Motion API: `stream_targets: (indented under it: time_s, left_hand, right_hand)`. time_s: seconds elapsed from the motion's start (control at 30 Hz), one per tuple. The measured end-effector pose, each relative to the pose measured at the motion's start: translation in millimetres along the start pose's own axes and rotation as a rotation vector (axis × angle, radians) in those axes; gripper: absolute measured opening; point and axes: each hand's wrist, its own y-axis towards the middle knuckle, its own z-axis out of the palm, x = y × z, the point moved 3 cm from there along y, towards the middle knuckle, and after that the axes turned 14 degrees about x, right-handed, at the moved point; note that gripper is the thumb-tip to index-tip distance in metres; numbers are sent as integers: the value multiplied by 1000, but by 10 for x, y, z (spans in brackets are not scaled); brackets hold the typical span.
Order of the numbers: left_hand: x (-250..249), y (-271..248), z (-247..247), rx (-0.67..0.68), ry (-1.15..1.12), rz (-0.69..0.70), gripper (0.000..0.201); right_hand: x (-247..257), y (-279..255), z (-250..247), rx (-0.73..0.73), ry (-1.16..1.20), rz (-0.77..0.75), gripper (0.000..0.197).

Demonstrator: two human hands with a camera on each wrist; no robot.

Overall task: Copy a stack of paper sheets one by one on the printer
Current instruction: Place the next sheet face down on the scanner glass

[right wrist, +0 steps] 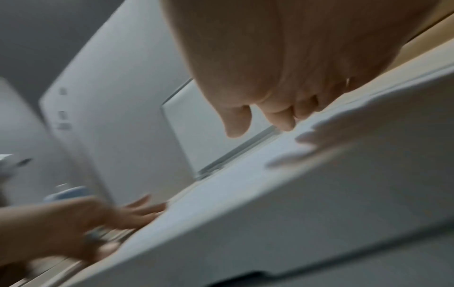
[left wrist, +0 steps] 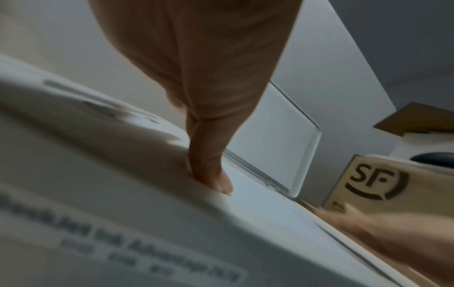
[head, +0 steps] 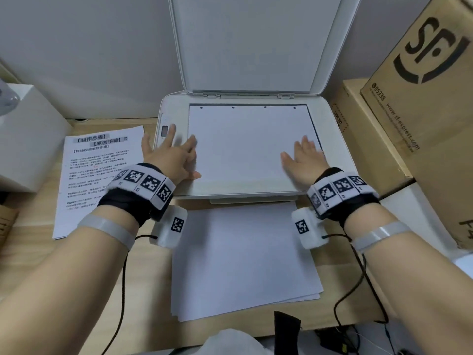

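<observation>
A white flatbed printer (head: 174, 106) stands on the desk with its lid (head: 256, 44) raised upright. One blank-side-up sheet (head: 245, 139) lies on the scanner glass. My left hand (head: 176, 157) lies flat with spread fingers over the sheet's left edge and the printer's rim; in the left wrist view its fingertips (left wrist: 222, 184) press the surface. My right hand (head: 304, 160) rests flat near the sheet's right edge. A stack of white sheets (head: 243, 262) lies on the desk in front of the printer. A printed page (head: 99, 172) lies to the left.
Cardboard boxes (head: 419, 103) marked SF stand close on the right of the printer. A white box (head: 28, 139) sits at the left. Black cables (head: 358, 298) run from both wrist units over the wooden desk (head: 143, 278). The wall is right behind the lid.
</observation>
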Motion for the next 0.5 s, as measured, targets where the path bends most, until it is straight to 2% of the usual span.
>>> stream_targets:
  time_s: [0.07,0.13,0.2,0.27,0.33,0.4,0.5]
  left_hand:
    - [-5,26,-11,11,53,-10,73]
    - [-30,31,-22,23,92,-20,73]
    - [-47,36,-35,20,115,-24,69]
    - [-46,45,-37,8,121,-27,69]
    - [-41,57,-25,0,103,-15,69]
    - [-37,47,-22,-4,97,-4,68]
    - [-47,27,-50,-14,110,5,67]
  right_hand:
    - [433,19,-23,-14,-75,-149,66]
    - [905,48,28,41,-149,-286,64]
    - [1254,68,116,151,-164,-333,61]
    - [1386,88,160,263,-114,-334,54]
    - [1280,91,120,302,-78,-305,48]
    - [969,121,16,283,-36,-233,47]
    - [357,176,-190,196,49,-35,47]
